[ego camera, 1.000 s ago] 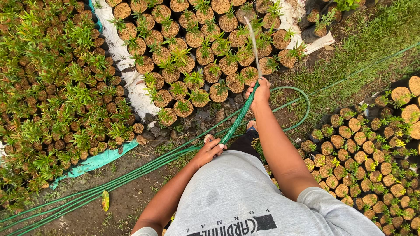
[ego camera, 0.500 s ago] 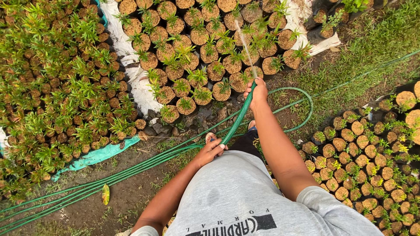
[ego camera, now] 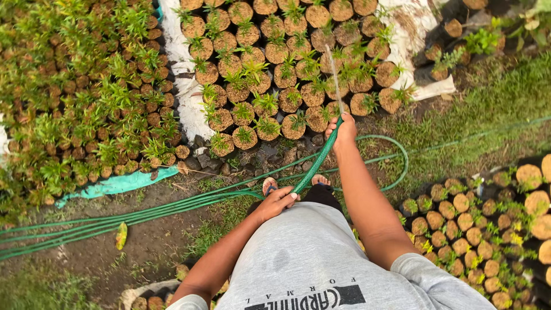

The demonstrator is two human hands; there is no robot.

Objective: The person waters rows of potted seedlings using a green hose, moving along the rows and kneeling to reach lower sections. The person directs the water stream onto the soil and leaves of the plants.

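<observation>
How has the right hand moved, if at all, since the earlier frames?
Cannot tell for sure. The right hand grips the hose tip at the near edge of the seedling bags, as before; the bags shifted in frame with it, so the camera likely moved.

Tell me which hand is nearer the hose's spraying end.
Right. The right hand grips the green hose right at its spraying end, over the potted seedlings. The left hand holds the hose lower down, close to the body.

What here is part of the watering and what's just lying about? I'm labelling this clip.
In use: green hose, right hand, left hand, water jet, potted seedlings.
Lying about: yellow leaf, teal sheet, stones.
</observation>
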